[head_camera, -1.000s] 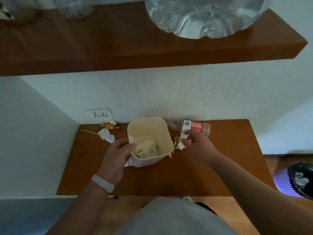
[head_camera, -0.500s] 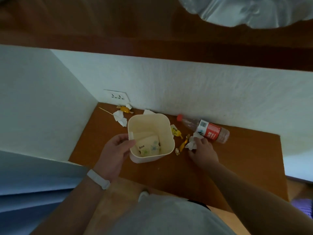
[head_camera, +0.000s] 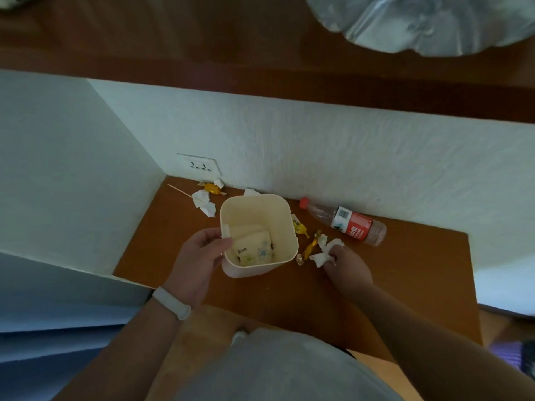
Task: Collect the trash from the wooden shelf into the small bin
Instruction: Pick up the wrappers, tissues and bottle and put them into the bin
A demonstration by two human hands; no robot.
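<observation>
A small cream bin point(head_camera: 285, 227) stands on the wooden shelf point(head_camera: 405, 279) with a tissue packet point(head_camera: 254, 250) inside it. My left hand point(head_camera: 199, 259) grips the bin's left rim. To the bin's right, my right hand point(head_camera: 346, 264) pinches a crumpled white tissue point(head_camera: 325, 253) on the shelf. Gold candy wrappers point(head_camera: 309, 247) lie between the bin and that tissue. A plastic bottle point(head_camera: 347, 224) with a red label lies on its side by the wall. More crumpled tissue point(head_camera: 204, 202), a yellow wrapper point(head_camera: 211, 188) and a thin stick point(head_camera: 179, 191) lie in the back left corner.
An upper wooden shelf point(head_camera: 202, 53) hangs overhead with a large clear water jug point(head_camera: 419, 21) on it. A wall socket point(head_camera: 199, 164) sits above the back left corner. White walls close the shelf at the back and left. A dark object point(head_camera: 518, 357) sits on the floor at right.
My right hand has closed its fingers on the crumpled tissue beside the bin. My left hand has stayed on the bin's rim. The camera moved closer and tilted down.
</observation>
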